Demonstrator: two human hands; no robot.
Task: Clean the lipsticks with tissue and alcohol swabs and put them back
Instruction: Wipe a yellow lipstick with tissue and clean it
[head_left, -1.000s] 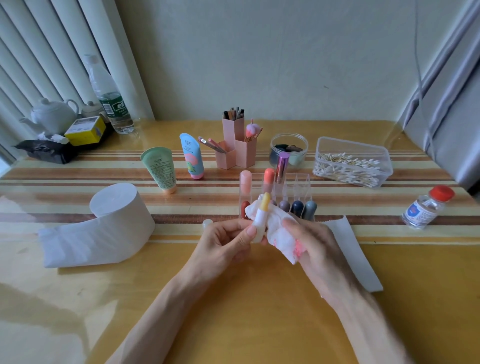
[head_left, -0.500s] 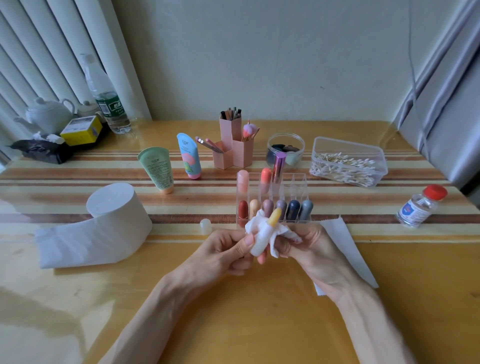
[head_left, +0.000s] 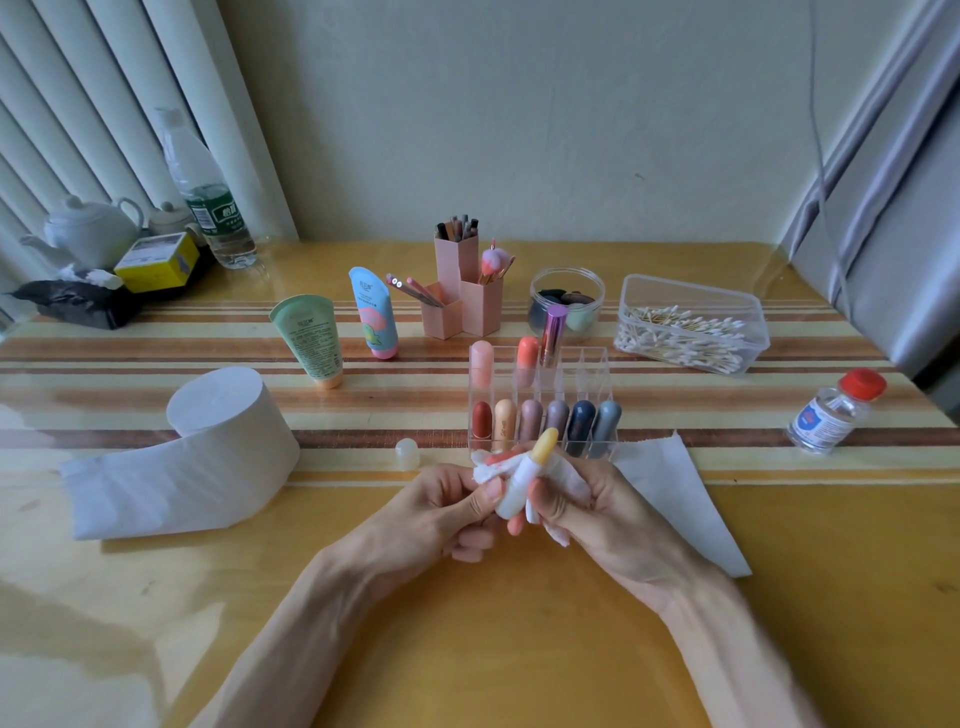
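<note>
Left hand (head_left: 447, 512) pinches white-barrelled lipstick with exposed yellow bullet (head_left: 537, 460) upright, just before clear acrylic organizer (head_left: 592, 364); right hand (head_left: 613, 512) grips red-stained crumpled white tissue (head_left: 569, 480) round it; risk: sideways squeeze may snap the soft bullet.

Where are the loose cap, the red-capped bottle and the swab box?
loose cap (head_left: 407, 453), head view, domed top.
red-capped bottle (head_left: 823, 420), head view, label.
swab box (head_left: 691, 299), head view, bare upper wall.

I'm counting ten lipsticks (head_left: 481, 418), two cream tubes (head_left: 310, 340), one tissue roll (head_left: 223, 415), one alcohol bottle (head_left: 831, 415), one swab box (head_left: 696, 296).
</note>
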